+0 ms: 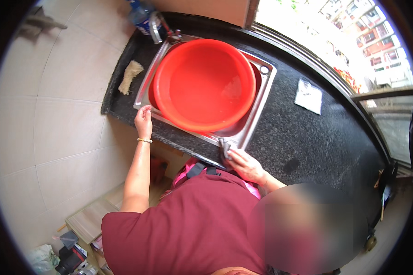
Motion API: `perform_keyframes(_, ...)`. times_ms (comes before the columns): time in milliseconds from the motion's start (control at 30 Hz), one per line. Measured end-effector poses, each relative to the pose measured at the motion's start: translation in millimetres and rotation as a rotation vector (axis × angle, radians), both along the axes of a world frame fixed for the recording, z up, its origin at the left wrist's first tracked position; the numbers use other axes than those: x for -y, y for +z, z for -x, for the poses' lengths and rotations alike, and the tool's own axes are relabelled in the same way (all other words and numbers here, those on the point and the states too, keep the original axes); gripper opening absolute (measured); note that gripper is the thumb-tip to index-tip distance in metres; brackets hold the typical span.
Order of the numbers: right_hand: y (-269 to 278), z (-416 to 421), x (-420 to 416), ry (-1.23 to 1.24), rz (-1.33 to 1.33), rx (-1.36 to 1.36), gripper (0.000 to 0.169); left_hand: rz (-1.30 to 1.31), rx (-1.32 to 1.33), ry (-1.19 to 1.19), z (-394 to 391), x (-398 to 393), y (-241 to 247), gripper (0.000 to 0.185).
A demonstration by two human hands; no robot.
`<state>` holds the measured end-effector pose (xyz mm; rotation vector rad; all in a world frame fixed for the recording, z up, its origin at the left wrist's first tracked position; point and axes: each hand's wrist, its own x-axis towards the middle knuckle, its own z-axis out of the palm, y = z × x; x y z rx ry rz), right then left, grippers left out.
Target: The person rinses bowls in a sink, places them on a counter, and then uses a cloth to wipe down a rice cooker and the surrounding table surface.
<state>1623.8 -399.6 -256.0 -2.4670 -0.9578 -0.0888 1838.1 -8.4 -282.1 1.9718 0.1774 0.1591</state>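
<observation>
A large red plastic basin (206, 86) sits tilted in the stainless steel sink (258, 118). Some water appears to lie inside it, with a shiny reflection at its right. My right hand (246, 165) is shut on a dark grey cloth (224, 151) at the sink's front right corner, over the counter edge. Near the front left corner is my left hand (144, 118), its fingers loosely curled, with nothing seen in it. Whether it touches the sink rim is hard to tell. A beaded bracelet (145, 140) circles the left wrist.
On the black speckled counter (316, 144), a loofah-like scrubber (130, 76) lies left of the sink and a white packet (308, 96) lies right. A faucet (173, 36) and a blue-tinted plastic bottle (141, 19) stand behind. An open window (382, 92) borders the right.
</observation>
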Motion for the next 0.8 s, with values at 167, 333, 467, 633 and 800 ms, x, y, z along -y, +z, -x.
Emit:
perform_keyframes(167, -1, -89, -111, 0.371, 0.090, -0.011, 0.046, 0.062, 0.040, 0.025, -7, -58, 20, 0.018)
perform_keyframes(333, -12, -179, -239, 0.379, 0.076, 0.091, 0.045, -0.150, 0.039, 0.045, -23, -117, 32, 0.020)
perform_keyframes(467, -11, -238, -313, 0.415, 0.084, 0.157, 0.045, -0.509, 0.327, -0.126, -89, -122, 45, 0.034)
perform_keyframes(633, -17, -297, -376, 0.618, -0.049, 0.182, 0.048, -0.824, 0.238, -0.343, -171, -103, 43, 0.046)
perform_keyframes(800, -24, -351, -411, 0.551, 0.062, 0.181, 0.045, -0.373, 0.307, -0.194, -193, -110, 77, 0.049)
